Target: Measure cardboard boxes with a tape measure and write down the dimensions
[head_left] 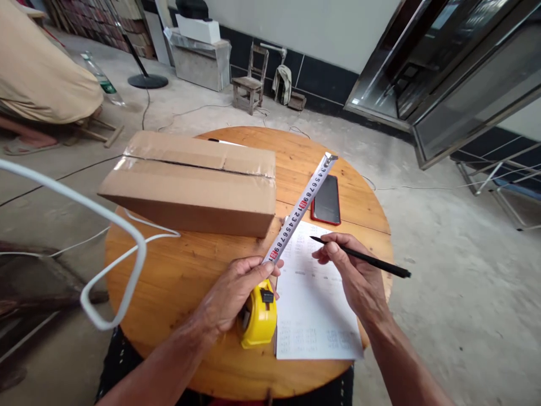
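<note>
My left hand is closed round a yellow tape measure near the front of the round wooden table. Its white blade is pulled out and slants up to the right, past the end of a taped cardboard box. My right hand pinches a black pen, tip pointing left over a printed sheet of paper. A black phone in a red case lies beyond the paper, just right of the blade.
A white cable loops in front of the camera at left and trails onto the table. A person in beige sits at far left. A wooden chair, a fan stand and metal frames stand on the concrete floor.
</note>
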Demonstrator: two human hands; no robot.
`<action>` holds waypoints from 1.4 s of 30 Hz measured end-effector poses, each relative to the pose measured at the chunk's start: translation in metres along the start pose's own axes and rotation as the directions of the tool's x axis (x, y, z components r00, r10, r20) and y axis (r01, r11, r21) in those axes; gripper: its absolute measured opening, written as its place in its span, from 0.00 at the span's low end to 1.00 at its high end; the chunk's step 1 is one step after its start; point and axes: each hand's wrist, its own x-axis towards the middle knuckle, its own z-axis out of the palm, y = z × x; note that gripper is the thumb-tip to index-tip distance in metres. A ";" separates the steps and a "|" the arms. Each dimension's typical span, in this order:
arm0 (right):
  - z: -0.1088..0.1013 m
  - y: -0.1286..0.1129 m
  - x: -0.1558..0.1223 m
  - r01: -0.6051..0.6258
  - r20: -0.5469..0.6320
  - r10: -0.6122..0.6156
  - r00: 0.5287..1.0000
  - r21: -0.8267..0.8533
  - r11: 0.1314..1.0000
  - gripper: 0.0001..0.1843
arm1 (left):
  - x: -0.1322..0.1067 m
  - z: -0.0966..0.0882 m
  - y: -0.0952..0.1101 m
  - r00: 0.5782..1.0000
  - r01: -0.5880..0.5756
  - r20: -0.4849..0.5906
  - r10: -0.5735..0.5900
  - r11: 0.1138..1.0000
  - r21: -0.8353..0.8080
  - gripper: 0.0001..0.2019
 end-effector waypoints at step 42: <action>0.011 -0.035 0.010 0.533 0.313 -0.438 0.843 -0.600 0.597 0.37 | -0.117 -0.036 -0.045 0.962 -0.018 -0.273 0.015 1.000 -0.009 0.21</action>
